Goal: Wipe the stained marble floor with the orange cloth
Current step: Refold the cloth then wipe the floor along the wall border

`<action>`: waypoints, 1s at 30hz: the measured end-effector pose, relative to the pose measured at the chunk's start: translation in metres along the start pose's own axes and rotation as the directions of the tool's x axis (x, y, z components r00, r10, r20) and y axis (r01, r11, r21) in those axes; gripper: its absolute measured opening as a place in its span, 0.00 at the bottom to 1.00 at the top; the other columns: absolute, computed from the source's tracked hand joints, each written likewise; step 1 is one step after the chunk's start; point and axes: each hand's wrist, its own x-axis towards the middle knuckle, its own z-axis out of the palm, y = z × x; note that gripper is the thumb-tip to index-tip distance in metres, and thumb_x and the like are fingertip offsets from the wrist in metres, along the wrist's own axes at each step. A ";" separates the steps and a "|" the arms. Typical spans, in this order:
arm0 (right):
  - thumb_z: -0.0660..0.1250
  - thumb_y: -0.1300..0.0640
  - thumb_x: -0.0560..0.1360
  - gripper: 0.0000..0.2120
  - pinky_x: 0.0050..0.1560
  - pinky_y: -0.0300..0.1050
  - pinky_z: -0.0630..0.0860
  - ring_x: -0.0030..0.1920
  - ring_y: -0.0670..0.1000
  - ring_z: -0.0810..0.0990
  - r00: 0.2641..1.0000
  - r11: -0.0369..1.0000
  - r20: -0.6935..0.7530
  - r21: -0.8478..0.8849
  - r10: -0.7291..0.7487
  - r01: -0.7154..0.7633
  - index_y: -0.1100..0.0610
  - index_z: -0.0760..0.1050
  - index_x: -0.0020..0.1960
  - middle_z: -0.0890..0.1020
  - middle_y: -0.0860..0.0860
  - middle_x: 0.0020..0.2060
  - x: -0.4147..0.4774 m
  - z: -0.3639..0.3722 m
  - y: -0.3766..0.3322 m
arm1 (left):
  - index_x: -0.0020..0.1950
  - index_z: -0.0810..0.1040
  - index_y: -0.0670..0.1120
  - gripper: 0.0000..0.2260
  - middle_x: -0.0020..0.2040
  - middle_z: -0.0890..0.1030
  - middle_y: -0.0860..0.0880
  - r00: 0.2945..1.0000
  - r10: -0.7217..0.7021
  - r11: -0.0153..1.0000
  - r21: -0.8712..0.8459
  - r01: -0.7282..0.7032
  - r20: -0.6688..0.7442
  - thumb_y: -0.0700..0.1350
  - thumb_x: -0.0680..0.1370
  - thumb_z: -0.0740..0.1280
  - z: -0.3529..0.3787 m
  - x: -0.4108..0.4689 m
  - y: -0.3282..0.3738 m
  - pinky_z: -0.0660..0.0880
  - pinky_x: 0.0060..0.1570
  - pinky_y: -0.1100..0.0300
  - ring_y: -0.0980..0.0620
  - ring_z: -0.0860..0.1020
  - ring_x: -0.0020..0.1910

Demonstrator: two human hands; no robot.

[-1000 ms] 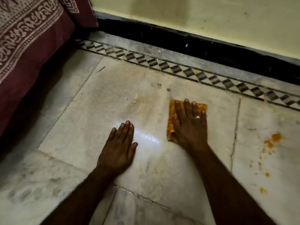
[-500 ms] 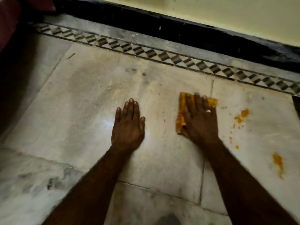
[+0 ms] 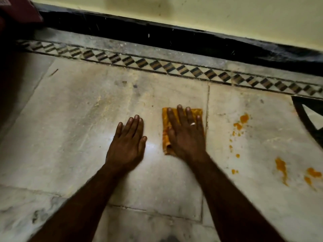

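Observation:
A folded orange cloth [image 3: 165,131] lies flat on the pale marble floor [image 3: 78,119]. My right hand [image 3: 186,133] presses down on it with straight fingers and covers most of it. My left hand [image 3: 127,145] rests flat on the bare marble to the left of the cloth, fingers straight. Orange stains [image 3: 242,122] spot the slab to the right of the cloth, beyond a floor joint. More orange smears [image 3: 281,167] lie further right and nearer to me.
A patterned tile border [image 3: 157,64] runs along the far side, with a black skirting [image 3: 157,37] and a yellow wall behind. Dark red fabric [image 3: 19,9] shows at the top left corner. A black floor inlay [image 3: 307,119] sits at the right edge.
The view has swung right, so the red fabric has nearly left the frame and more stains show at the right. My right hand and the cloth have slid right, towards the floor joint.

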 end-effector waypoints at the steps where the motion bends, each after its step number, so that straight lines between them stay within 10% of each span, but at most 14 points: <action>1: 0.43 0.41 0.80 0.30 0.79 0.62 0.49 0.81 0.57 0.52 1.000 1.000 -0.002 -0.002 0.030 -0.030 0.43 0.49 0.82 0.54 0.51 0.82 0.002 -0.001 0.016 | 0.83 0.49 0.47 0.28 0.83 0.49 0.49 1.000 -0.008 1.000 -0.007 0.008 0.010 0.55 0.84 0.45 -0.001 0.000 0.001 0.39 0.79 0.51 0.52 0.46 0.82; 8: 0.58 0.45 0.77 0.37 0.76 0.66 0.54 0.80 0.62 0.56 0.936 0.935 -0.067 -0.058 0.345 -0.349 0.50 0.50 0.83 0.56 0.57 0.81 -0.109 0.007 0.062 | 0.83 0.48 0.46 0.29 0.83 0.49 0.48 0.997 -0.076 0.997 0.000 0.076 -0.012 0.56 0.84 0.44 0.000 -0.004 0.021 0.36 0.78 0.53 0.51 0.46 0.82; 13: 0.55 0.45 0.77 0.32 0.76 0.67 0.56 0.80 0.61 0.59 0.969 0.973 -0.090 0.060 0.229 -0.224 0.48 0.59 0.81 0.59 0.55 0.80 -0.131 0.019 0.021 | 0.80 0.63 0.42 0.27 0.80 0.62 0.42 0.955 0.296 0.955 0.018 -0.296 0.001 0.54 0.85 0.46 0.020 -0.024 0.114 0.52 0.77 0.43 0.44 0.58 0.80; 23: 0.49 0.44 0.77 0.33 0.76 0.65 0.57 0.80 0.58 0.58 0.919 0.917 -0.056 -0.064 0.391 -0.395 0.47 0.51 0.82 0.56 0.53 0.81 -0.153 -0.002 0.183 | 0.82 0.55 0.44 0.29 0.82 0.56 0.45 0.984 0.176 0.984 0.018 -0.177 0.035 0.57 0.84 0.46 0.019 -0.033 0.131 0.44 0.79 0.48 0.48 0.54 0.81; 30: 0.59 0.44 0.75 0.35 0.75 0.67 0.58 0.80 0.60 0.59 0.925 0.927 -0.067 0.014 0.375 -0.375 0.48 0.57 0.81 0.59 0.55 0.81 -0.211 0.016 0.120 | 0.79 0.65 0.41 0.26 0.80 0.63 0.43 0.874 0.486 0.871 -0.087 -0.484 -0.002 0.50 0.82 0.54 0.044 -0.060 0.241 0.57 0.75 0.44 0.45 0.63 0.79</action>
